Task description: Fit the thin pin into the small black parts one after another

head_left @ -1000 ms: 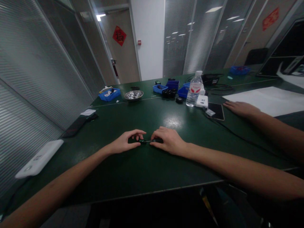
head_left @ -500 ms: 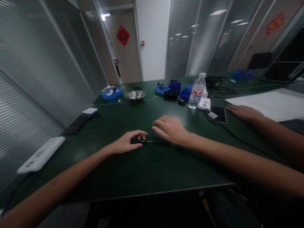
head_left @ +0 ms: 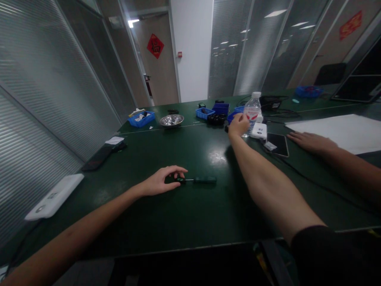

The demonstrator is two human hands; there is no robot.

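left hand (head_left: 162,181) pinches a dark part (head_left: 181,180) at the screwdriver (head_left: 205,180) tip, likely steadying it; beyond the screwdriver, right hand (head_left: 239,124): can't tell.

Green screwdriver handle (head_left: 205,180), dark green table (head_left: 166,222), blue basket (head_left: 145,122), red-and-white bottle label (head_left: 252,114).

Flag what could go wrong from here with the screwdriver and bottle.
1. The right hand is right by the clear plastic bottle with red label marks; a bump might topple it toward the flat black-screened device.
2. The green-handled metal screwdriver lies with its handle unheld; it could roll and disturb the small dark part at the left hand.
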